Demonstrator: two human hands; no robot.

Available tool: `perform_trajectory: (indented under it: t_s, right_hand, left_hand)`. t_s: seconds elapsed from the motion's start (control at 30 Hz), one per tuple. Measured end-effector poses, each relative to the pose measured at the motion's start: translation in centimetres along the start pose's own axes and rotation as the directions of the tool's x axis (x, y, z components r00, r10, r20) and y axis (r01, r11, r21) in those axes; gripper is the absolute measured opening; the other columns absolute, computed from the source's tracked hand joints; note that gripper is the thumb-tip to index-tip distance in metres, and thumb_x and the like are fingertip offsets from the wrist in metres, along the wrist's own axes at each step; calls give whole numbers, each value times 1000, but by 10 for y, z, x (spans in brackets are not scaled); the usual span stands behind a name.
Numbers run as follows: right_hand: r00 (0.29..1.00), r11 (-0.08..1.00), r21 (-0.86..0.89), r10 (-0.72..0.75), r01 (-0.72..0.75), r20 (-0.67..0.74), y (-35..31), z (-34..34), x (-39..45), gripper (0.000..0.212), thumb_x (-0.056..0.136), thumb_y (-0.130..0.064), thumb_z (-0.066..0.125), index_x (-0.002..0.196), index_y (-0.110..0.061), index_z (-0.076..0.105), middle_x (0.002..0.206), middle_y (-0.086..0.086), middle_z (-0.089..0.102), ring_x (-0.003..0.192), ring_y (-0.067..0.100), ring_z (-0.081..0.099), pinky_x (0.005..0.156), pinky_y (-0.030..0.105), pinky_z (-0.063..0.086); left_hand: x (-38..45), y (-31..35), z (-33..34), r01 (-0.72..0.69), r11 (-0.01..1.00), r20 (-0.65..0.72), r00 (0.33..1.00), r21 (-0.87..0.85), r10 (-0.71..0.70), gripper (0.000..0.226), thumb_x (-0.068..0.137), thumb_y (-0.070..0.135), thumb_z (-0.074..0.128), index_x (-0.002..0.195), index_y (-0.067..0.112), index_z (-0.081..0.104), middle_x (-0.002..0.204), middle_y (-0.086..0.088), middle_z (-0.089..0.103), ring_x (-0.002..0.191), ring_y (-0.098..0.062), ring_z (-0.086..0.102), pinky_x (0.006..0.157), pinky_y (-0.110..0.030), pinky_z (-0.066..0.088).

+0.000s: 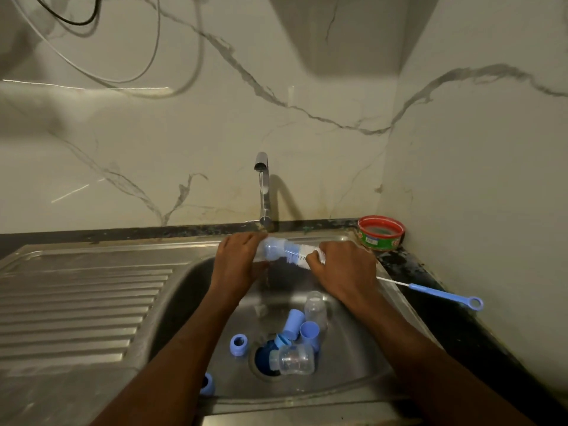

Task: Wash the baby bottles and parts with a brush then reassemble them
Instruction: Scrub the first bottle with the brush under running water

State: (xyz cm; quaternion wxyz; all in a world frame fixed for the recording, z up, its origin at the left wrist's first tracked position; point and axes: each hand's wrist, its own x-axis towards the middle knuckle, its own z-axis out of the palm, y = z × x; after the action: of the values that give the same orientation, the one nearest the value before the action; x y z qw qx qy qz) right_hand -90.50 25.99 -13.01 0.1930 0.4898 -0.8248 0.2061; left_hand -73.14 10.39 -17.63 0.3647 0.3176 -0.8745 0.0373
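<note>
Bottle (270,249) gripped by left hand (238,256), brush (430,292) apparently inside, gripped by right hand (344,269), sink (353,358) holding 2 bottles.

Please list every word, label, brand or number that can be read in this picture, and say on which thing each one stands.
No text can be read.
Round red-rimmed tub with a green printed band, at the back right corner of the counter: it bears a small white label and coloured marks, too blurred to read.
Clear baby bottles and blue plastic parts in the steel sink: no print can be made out.
</note>
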Motion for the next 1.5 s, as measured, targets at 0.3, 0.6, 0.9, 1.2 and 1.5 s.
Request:
perform_trajectory:
  t_s: [0.3,0.6,0.9,1.2,1.5]
  right_hand:
    - [999,998,62,32,-33,19,17,7,0,36,99,-49,44,102,-26,73,89,-4,68,72,11,56,59,25,36]
    - [1000,998,68,-1,0,15,11,13,-1,38,99,-48,45,93,-24,73,84,-3,69,73,13,63,67,29,51]
    - [999,999,38,-8,6,48,16,14,0,38,101,-48,44,99,-24,73,87,-3,69,72,11,58,57,24,34]
    - [1000,1000,5,-10,10,17,16,18,2,39,99,-49,44,98,-25,75,85,-3,70,69,13,55,63,27,37]
    - [999,1000,31,5,-6,37,13,19,2,40,100,-49,44,97,-23,74,85,-2,69,69,13,55,61,28,40]
  left_hand:
    - [5,4,2,-90,996,12,996,14,90,68,78,48,82,137,23,58,132,-4,62,122,-26,55,104,-47,45]
    - [0,3,5,-77,997,-8,997,-16,77,68,76,46,84,134,23,58,130,-4,63,117,-25,58,97,-47,49]
    - [-3,0,1,-137,989,27,990,-49,139,63,79,48,81,134,26,58,131,0,62,119,-19,55,101,-40,47]
    - [-4,0,1,-173,983,106,978,-68,180,61,83,52,74,136,27,56,132,2,61,120,-16,53,104,-42,45]
    - [-2,5,0,-231,971,76,969,-69,236,61,84,49,75,136,25,56,134,-1,61,125,-19,53,110,-43,40]
